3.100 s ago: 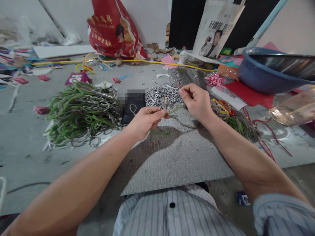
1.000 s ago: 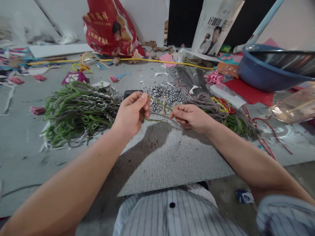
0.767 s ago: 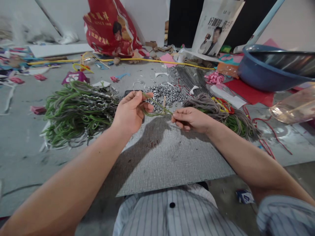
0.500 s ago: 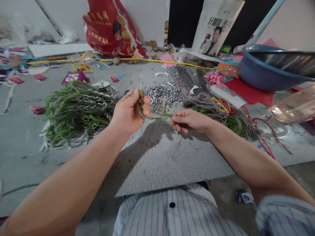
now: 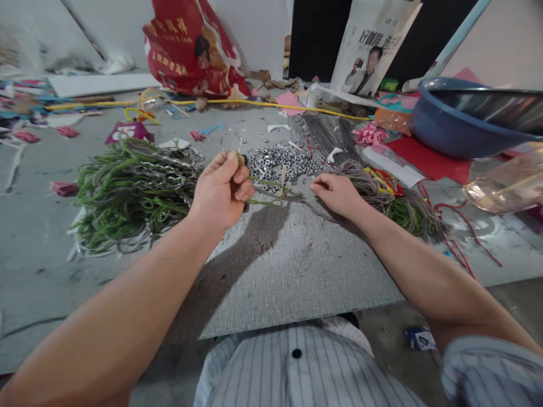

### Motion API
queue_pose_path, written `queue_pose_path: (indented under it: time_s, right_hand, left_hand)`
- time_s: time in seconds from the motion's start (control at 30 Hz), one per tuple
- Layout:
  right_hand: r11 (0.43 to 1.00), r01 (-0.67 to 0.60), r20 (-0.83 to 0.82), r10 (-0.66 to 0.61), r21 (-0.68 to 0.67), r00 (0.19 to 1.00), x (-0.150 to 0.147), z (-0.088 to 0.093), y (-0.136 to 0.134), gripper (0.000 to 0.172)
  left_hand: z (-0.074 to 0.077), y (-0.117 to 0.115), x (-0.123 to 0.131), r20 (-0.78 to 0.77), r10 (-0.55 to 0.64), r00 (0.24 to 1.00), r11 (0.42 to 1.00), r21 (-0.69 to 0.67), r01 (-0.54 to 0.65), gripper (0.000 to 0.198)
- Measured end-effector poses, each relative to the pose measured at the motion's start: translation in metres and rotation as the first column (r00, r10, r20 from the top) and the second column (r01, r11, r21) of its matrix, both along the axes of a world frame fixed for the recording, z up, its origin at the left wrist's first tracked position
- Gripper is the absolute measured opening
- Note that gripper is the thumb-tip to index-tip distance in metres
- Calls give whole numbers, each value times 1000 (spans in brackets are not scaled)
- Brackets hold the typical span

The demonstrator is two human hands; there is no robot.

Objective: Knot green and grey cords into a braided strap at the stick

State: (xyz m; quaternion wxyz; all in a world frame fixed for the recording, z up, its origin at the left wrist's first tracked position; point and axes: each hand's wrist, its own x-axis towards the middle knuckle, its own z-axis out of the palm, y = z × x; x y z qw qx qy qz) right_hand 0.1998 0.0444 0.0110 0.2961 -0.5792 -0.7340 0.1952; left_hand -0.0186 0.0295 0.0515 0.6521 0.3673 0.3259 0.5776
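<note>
My left hand (image 5: 224, 189) is closed in a pinch on a green cord (image 5: 267, 182), above the middle of the table. Just over its fingertips a thin metal ring (image 5: 230, 141) shows. From the fist the green strands trail right, and a grey cord (image 5: 316, 211) runs on below my right hand. My right hand (image 5: 337, 193) is loosely curled, apart from the green strands, and nothing shows between its fingers. It is close to a bundle of grey and green cords (image 5: 360, 178). A heap of green and grey cords with metal chains (image 5: 131, 198) lies left of my left hand.
Many small metal rings or nuts (image 5: 288, 161) are scattered behind my hands, with a thin wooden stick (image 5: 283, 180) among them. A blue basin (image 5: 445, 127) stands at the right, near a clear plastic bottle (image 5: 504, 181). A red bag (image 5: 190, 51) sits at the back.
My right hand has let go of the green cord and moved right and slightly up. The strands now hang loose from my left hand, which stays nearly in place.
</note>
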Motion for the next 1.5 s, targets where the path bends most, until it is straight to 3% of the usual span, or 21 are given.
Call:
queue_pose_path:
  time_s: [0.1,0.3,0.4,0.53,0.6,0.67,0.73,0.8,0.9,0.97,1.1,1.23,1.33,1.5]
  right_hand:
    - [997,-59,204,50,39,978,-6,-2,-1,8]
    - [979,-200,410,168,37,897,-19,-7,-6,18]
    - [978,-209,468,182,7,865,-22,-8,-6,14]
    - [960,-272,457,271,-65,847,-20,-1,-8,12]
    - [936,-330,302,352,-121,886,-16,8,-12,10]
    - [889,-408,-12,414,-211,910,-11,17,-17,7]
    - [778,-550,-400,420,-305,815,-6,26,-23,8]
    - [671,-669,-615,390,-320,685,-4,32,-28,13]
    - [558,-770,-760,342,-308,552,-5,37,-33,18]
    - [523,-792,-810,288,-314,511,-6,39,-34,20]
    - [583,-761,-861,192,-285,471,-4,43,-34,21]
    - [627,-738,-864,200,-249,462,-5,44,-35,22]
    - [654,-703,-796,253,-278,550,-12,42,-37,20]
    - [794,-566,-626,331,-220,707,-21,39,-39,12]
  left_hand:
    - [-1,-1,0,-19,-16,1000,1000,22,17,24]
    - [0,-5,2,-76,-29,997,999,44,32,23]
    - [0,-5,2,-97,1,995,999,40,3,23]
    - [-6,0,0,-76,46,996,990,139,-35,21]
    - [-9,3,0,-78,103,992,977,193,-86,21]
    - [-12,6,-1,-96,171,981,966,211,-148,22]
    - [-13,6,1,-123,209,970,961,207,-181,22]
    - [-14,4,3,-151,205,967,964,205,-172,21]
    - [-16,0,8,-190,150,970,970,220,-107,19]
    - [-17,-3,10,-214,117,970,972,227,-67,18]
    - [-16,-5,11,-242,96,965,980,192,-50,18]
    - [-14,-8,12,-272,25,962,994,112,5,18]
    - [-14,-13,16,-277,-109,955,990,53,129,19]
    - [-18,-20,21,-208,-389,898,921,-75,381,17]
